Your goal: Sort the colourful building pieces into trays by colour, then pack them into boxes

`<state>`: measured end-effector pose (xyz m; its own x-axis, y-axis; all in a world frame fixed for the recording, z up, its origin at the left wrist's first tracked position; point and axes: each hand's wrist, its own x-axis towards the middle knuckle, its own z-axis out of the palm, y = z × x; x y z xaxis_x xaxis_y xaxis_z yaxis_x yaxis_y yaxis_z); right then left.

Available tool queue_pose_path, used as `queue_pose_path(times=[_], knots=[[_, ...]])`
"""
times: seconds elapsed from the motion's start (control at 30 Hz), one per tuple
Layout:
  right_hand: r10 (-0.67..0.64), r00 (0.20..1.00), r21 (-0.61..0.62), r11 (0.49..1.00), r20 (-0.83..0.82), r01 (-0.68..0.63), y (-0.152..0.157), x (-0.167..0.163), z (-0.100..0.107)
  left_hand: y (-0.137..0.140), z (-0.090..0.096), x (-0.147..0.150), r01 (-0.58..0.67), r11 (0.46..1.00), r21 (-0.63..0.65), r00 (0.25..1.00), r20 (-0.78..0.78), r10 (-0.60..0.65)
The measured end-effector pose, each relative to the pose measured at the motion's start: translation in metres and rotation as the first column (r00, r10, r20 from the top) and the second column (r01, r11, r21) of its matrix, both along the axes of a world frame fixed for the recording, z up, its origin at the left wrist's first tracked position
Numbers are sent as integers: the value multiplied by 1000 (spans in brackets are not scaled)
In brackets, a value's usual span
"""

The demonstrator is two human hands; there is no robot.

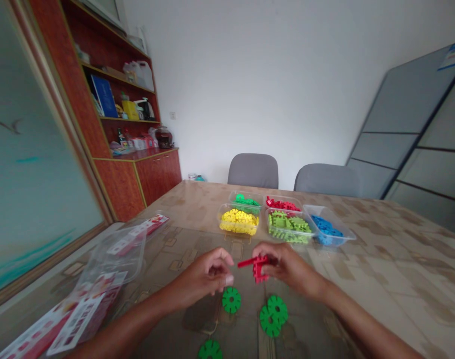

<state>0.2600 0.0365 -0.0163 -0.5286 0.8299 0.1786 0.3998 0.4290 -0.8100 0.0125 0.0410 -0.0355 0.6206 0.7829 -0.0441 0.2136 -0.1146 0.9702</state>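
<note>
My right hand point(285, 263) grips joined red plastic building pieces point(260, 271): a notched square with a thin flat piece sticking out to the left. Across from it, my left hand point(208, 271) has curled fingers, with a gap between thumb and forefinger and nothing visible in them. Below the left fingertips lies a green notched disc point(231, 300). Two more green discs point(271, 320) overlap on the table beneath my right hand; I cannot tell whether they are joined. Another green disc point(210, 350) is cut off by the bottom edge of the view.
Beyond my hands stand clear tubs of yellow pieces point(237, 221), lime-green squares point(289, 225), green pieces point(246, 200), red pieces point(282, 204) and blue pieces point(326, 229). Clear lids point(117, 254) and printed cards point(77, 319) lie at left. Two grey chairs point(253, 169) stand behind the table.
</note>
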Motion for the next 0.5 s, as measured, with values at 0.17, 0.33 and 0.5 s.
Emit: queue_pose_path(times=[0.17,0.33,0.5], knots=[[-317,948,106,944,25,313,73,44,16,5,1,-1,-2,1000,12,1000,-28,2],[-584,811,177,797,-11,577,120,71,37,6,-3,1,24,1000,17,999,-32,-24],[-705,708,198,689,-43,698,129,77,42,9,-2,-4,12,999,32,998,-62,-10]])
